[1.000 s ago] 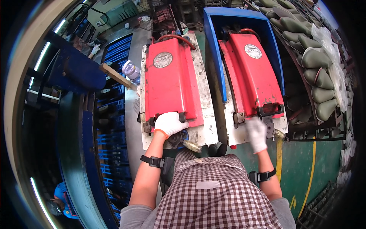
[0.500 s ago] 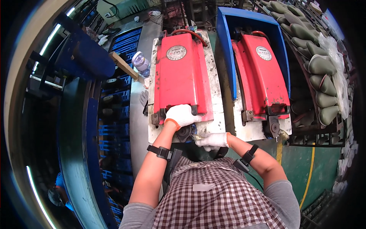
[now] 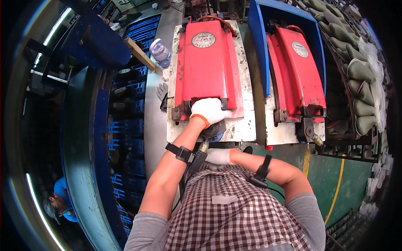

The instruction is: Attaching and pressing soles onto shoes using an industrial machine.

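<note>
In a white knit glove with an orange cuff, my left hand [image 3: 207, 110] is closed round the black handle [image 3: 224, 103] at the near end of a red machine cover [image 3: 204, 62]. Just below it, a round dark latch [image 3: 213, 130] with a brass fitting [image 3: 204, 146] sticks out toward me. My right hand [image 3: 218, 156], also gloved in white, is beside the brass fitting, close to my apron. Its fingers are largely hidden behind my left forearm and the device strapped there, so its grip cannot be made out.
A second red machine [image 3: 296, 71] stands at right inside a blue hood [image 3: 264, 50]. Racks of olive shoe-shaped pieces [image 3: 361, 70] line the far right. A plastic bottle [image 3: 160, 53] and a grey glove [image 3: 161, 90] lie left. Another person [image 3: 63, 201] is at lower left.
The brass fitting has swung left and toward me, and my right hand has moved with it toward my body. My left hand stays on the handle. The view has shifted slightly.
</note>
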Demonstrator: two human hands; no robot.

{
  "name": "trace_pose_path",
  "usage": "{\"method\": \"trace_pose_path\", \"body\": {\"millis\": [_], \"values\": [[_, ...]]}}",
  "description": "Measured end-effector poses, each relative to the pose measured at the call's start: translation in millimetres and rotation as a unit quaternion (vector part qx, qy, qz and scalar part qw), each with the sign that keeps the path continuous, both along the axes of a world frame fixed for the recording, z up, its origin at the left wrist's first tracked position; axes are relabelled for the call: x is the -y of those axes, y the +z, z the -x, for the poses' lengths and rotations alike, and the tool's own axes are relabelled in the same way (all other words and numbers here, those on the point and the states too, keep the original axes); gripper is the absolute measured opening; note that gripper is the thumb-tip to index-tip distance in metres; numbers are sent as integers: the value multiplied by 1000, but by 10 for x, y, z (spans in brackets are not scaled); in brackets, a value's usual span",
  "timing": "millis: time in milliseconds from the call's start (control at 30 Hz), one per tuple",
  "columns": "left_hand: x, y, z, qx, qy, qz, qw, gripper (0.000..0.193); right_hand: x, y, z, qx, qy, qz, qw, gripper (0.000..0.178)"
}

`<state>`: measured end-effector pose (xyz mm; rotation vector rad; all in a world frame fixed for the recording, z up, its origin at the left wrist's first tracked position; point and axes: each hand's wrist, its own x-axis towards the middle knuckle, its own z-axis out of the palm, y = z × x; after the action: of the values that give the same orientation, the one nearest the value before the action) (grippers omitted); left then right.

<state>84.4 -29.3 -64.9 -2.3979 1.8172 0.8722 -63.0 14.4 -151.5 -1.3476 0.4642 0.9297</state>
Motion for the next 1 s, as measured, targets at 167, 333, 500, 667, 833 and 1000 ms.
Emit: {"method": "trace_pose_path", "body": {"millis": [167,333,500,667,833,1000], "values": [[34,386,7,-13,-21,64,998,64,-476,-633,-242,359,83,111,923,50],[-133,1180,-257,7,-10,194,981,45,218,700,-309,150,155,-39,976,50],[51,1672,-527,90,-105,509,849,44,816,555,-442,356,-229,298,855,48],[137,1730,-714,169,-120,656,726,64,1134,211,-1210,229,-242,702,630,75],[-33,1493,-674,10,-118,678,725,53,1540,-216,-1298,211,-287,677,644,87],[-1455,294,-692,-193,105,550,806,42,1448,269,-805,364,-569,131,726,82]]}}
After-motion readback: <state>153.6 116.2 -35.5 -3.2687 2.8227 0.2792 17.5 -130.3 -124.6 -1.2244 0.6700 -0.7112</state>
